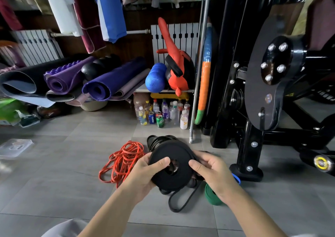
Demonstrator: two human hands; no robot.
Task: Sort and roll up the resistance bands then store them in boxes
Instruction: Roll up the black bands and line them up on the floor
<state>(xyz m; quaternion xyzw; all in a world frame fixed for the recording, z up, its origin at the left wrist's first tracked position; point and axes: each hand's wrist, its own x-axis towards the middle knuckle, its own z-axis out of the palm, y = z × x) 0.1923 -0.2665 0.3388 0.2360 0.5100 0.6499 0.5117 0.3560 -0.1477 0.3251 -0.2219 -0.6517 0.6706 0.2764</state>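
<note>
A black resistance band wound into a flat coil (174, 155) is held above the tiled floor between both hands. My left hand (147, 171) grips its left side, thumb lying across the face near the centre hole. My right hand (211, 171) grips the right side, thumb on the face. A loose tail of the black band (181, 203) hangs down to the floor. Tangled orange-red bands (121, 161) lie on the floor to the left. A green band (211, 196) and a bit of a blue band (236, 178) show under my right wrist. More black bands (157, 140) lie behind the coil.
A clear plastic box lid (15, 147) lies on the floor at far left. Bottles and cans (159, 114) stand under a shelf behind. Rolled mats (76, 80) are stacked at left. A black gym machine frame (253, 128) fills the right.
</note>
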